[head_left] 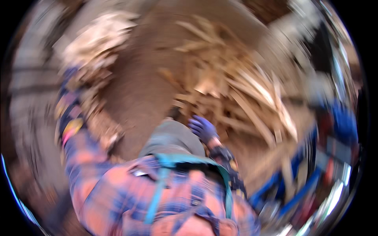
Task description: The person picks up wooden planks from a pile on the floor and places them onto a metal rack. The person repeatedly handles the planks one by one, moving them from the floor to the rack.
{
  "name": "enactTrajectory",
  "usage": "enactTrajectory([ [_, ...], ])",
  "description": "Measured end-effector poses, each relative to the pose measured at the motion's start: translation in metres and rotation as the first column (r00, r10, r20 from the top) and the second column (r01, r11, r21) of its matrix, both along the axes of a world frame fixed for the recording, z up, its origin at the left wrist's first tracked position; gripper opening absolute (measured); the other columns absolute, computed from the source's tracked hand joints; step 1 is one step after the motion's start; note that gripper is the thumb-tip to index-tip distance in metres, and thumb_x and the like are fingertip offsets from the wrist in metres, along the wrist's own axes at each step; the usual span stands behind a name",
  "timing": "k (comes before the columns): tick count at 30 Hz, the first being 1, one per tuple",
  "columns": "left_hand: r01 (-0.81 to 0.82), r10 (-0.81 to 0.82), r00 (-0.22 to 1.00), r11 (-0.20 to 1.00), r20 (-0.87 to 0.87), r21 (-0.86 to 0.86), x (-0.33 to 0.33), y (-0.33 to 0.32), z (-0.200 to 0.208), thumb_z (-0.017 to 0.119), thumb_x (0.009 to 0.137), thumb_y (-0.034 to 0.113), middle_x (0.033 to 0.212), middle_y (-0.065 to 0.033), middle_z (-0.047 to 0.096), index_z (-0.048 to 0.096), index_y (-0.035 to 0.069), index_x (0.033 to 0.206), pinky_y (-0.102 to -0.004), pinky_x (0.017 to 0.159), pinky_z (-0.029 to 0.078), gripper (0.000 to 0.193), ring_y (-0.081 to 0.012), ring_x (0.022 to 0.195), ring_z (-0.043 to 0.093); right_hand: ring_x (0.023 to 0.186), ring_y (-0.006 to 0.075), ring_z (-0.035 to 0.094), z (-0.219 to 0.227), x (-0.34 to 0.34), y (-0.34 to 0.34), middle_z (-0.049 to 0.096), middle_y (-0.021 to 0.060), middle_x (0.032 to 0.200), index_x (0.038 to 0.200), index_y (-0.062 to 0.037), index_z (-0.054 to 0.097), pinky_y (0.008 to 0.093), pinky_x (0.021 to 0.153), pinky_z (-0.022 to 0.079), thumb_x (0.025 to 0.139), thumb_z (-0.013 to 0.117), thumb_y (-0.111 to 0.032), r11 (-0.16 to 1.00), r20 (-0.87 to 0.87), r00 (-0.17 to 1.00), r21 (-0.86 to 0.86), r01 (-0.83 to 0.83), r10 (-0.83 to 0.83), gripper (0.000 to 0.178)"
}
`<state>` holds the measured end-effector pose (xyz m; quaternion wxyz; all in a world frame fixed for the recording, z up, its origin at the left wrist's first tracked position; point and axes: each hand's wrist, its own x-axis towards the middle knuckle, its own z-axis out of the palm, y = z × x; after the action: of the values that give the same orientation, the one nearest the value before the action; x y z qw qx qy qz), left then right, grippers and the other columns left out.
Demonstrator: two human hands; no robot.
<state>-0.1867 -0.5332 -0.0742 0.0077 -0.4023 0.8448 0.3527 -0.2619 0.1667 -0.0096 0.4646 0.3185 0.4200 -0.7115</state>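
Note:
My right hand (203,128), in a purple-blue glove, is beside my grey-clad knee (171,135), at the near edge of a heap of split wood sticks (252,102). Its fingers look stretched out, and nothing shows in them. Far to the left, my left arm reaches forward along a stack of pale wood pieces (104,37). The left hand (71,73), also in a blue glove, is next to the stack's side. Motion smears its fingers, so its grip cannot be made out.
Brown bare ground (138,78) lies between the stack and the heap. Weathered grey boards (33,90) run along the left. To the right stand a blue metal frame (301,181) and a blue object (344,122), both blurred.

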Motion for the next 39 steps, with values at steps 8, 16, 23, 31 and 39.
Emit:
enactTrajectory([
  [8, -0.113, -0.469, 0.844, 0.316, 0.259, 0.942, -0.059, 0.172, -0.130, 0.058, 0.087, 0.018, 0.076, -0.0033, 0.061, 0.063, 0.010, 0.102, -0.0283, 0.047, 0.044, 0.017, -0.0177, 0.054, 0.056, 0.093, 0.0317, 0.063, -0.085, 0.029, 0.114, 0.064, 0.0137, 0.108, 0.111, -0.0124, 0.056, 0.0487, 0.078, 0.051, 0.089, 0.054, -0.049, 0.628, -0.040, 0.640, -0.249, 0.738, -0.768, 0.043],
  [16, 0.293, -0.827, 0.561, 0.152, -0.041, 0.944, -0.091, 0.575, 0.022, 0.063, 0.088, 0.017, 0.106, -0.0112, 0.064, 0.053, -0.001, 0.122, -0.0301, 0.085, 0.052, 0.040, -0.0192, 0.094, 0.063, 0.122, 0.0352, 0.047, -0.027, 0.010, 0.387, 0.036, 0.0138, 0.143, 0.140, -0.0182, 0.028, 0.0539, 0.094, 0.045, 0.073, 0.057, -0.073, 0.262, -0.340, 0.165, -0.265, 0.928, -0.926, 0.092],
  [23, 0.385, -0.763, 0.646, 0.364, 0.034, 0.848, -0.115, 0.604, 0.036, 0.062, 0.089, 0.021, 0.098, -0.0067, 0.067, 0.058, 0.004, 0.118, -0.0258, 0.076, 0.050, 0.034, -0.0141, 0.086, 0.064, 0.105, 0.0282, 0.060, -0.031, -0.040, 0.478, 0.064, 0.0104, 0.112, 0.116, -0.0095, 0.057, 0.0477, 0.087, 0.052, 0.085, 0.064, -0.043, 0.156, -0.380, -0.004, -0.390, 0.908, -0.925, 0.046],
  [31, 0.317, -0.710, 0.678, 0.048, -0.191, 0.947, -0.209, 0.693, 0.076, 0.053, 0.094, 0.030, 0.109, -0.0085, 0.064, 0.050, 0.005, 0.126, -0.0277, 0.084, 0.049, 0.041, -0.0174, 0.097, 0.062, 0.107, 0.0266, 0.058, -0.031, -0.013, 0.255, 0.060, 0.0124, 0.117, 0.122, -0.0055, 0.052, 0.0434, 0.094, 0.049, 0.089, 0.062, -0.029, 0.330, -0.183, 0.280, -0.380, 0.864, -0.942, 0.042],
  [39, 0.602, -0.839, 0.420, -0.029, -0.347, 0.798, -0.189, 0.723, 0.109, 0.068, 0.084, 0.030, 0.102, -0.0029, 0.064, 0.058, 0.002, 0.114, -0.0269, 0.078, 0.047, 0.042, -0.0116, 0.086, 0.058, 0.080, 0.0174, 0.063, -0.012, 0.025, 0.125, 0.065, 0.0050, 0.095, 0.112, -0.0085, 0.058, 0.0342, 0.071, 0.053, 0.085, 0.069, -0.029, 0.807, -0.260, 0.765, -0.170, 0.565, -0.590, 0.036],
])
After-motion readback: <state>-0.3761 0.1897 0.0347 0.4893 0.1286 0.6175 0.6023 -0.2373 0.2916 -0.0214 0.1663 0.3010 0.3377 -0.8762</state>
